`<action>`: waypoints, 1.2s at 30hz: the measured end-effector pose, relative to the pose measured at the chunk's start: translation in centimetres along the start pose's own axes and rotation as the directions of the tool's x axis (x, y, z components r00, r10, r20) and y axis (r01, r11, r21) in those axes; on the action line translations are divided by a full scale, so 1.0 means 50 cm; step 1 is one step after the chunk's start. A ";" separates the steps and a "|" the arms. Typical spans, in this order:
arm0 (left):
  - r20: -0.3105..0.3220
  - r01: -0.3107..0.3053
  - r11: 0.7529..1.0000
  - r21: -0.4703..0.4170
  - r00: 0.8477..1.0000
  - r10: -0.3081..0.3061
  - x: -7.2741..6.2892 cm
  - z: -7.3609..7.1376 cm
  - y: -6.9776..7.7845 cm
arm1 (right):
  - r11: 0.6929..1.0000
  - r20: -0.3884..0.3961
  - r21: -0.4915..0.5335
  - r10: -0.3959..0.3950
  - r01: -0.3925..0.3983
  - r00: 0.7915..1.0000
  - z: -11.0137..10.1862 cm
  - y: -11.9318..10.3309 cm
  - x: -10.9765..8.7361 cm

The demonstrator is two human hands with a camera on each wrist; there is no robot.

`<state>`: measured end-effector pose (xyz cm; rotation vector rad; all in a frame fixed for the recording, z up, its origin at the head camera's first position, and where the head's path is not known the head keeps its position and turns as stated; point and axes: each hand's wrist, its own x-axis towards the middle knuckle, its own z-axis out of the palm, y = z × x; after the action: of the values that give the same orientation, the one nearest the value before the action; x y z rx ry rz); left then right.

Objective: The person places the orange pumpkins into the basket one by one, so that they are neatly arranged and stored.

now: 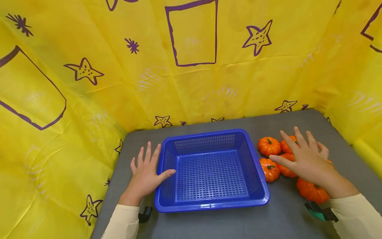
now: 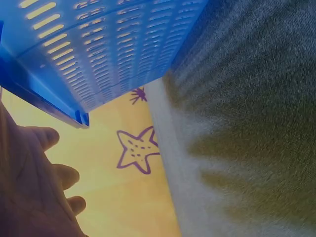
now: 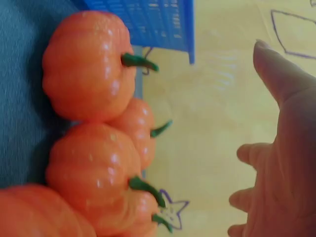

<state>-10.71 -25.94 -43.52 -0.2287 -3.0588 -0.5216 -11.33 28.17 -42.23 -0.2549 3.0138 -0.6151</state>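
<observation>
A blue plastic basket [image 1: 209, 207] with slotted walls sits on the grey table, and its inside is bare. My left hand [image 1: 146, 176] is at its left side, fingers spread, the thumb reaching over the rim. In the left wrist view, the fingers [image 2: 64, 176] show beside the basket's wall [image 2: 113, 54]. To the basket's right lie several small orange pumpkins [image 1: 269, 170] with green stems. Above them my right hand [image 1: 310, 162] spreads its fingers, holding nothing and partly hiding some of them. The right wrist view shows a pumpkin [image 3: 89, 66] in front of the palm, apart from it.
Yellow cloth [image 1: 191, 93] with purple starfish drawings hangs behind and on both sides of the grey table [image 1: 286, 212]. Dark wrist straps [image 1: 145, 214] show below both hands. The nearest pumpkins stand close beside the basket's right wall.
</observation>
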 end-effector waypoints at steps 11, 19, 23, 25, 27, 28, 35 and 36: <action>-0.016 0.003 0.933 -0.359 1.000 -0.009 0.000 0.033 -0.042 | 0.986 -0.109 0.164 0.027 -0.009 0.994 -0.019 0.090 -0.040; 0.020 0.025 0.669 -0.743 1.000 -0.015 0.002 0.073 -0.069 | 0.972 -0.173 0.234 0.071 -0.029 0.982 -0.015 0.160 -0.066; 0.039 0.031 0.400 -0.916 0.999 0.011 -0.001 0.099 -0.078 | 0.936 -0.170 0.352 0.062 0.002 0.984 0.007 0.191 -0.079; 0.039 0.027 0.224 -0.974 0.998 0.052 -0.006 0.112 -0.080 | 0.904 -0.158 0.427 0.062 0.012 0.986 0.024 0.204 -0.085; 0.040 0.032 0.084 -0.996 0.995 0.090 -0.010 0.122 -0.079 | 0.874 -0.143 0.486 0.082 -0.003 0.986 0.040 0.215 -0.090; 0.041 0.037 0.040 -0.999 0.994 0.099 -0.012 0.127 -0.077 | 0.861 -0.135 0.508 0.098 -0.016 0.986 0.049 0.221 -0.093; 0.077 0.108 -0.169 -0.980 0.981 0.180 -0.028 0.147 -0.063 | 0.840 -0.150 0.530 0.224 -0.114 0.963 0.094 0.260 -0.109; 0.077 0.117 -0.202 -0.972 0.978 0.195 -0.029 0.149 -0.061 | 0.839 -0.158 0.530 0.242 -0.124 0.957 0.098 0.263 -0.111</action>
<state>-9.76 -26.52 -51.61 -0.3636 -1.6680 -2.9685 -7.43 39.16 -51.77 0.1438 2.8613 -1.4736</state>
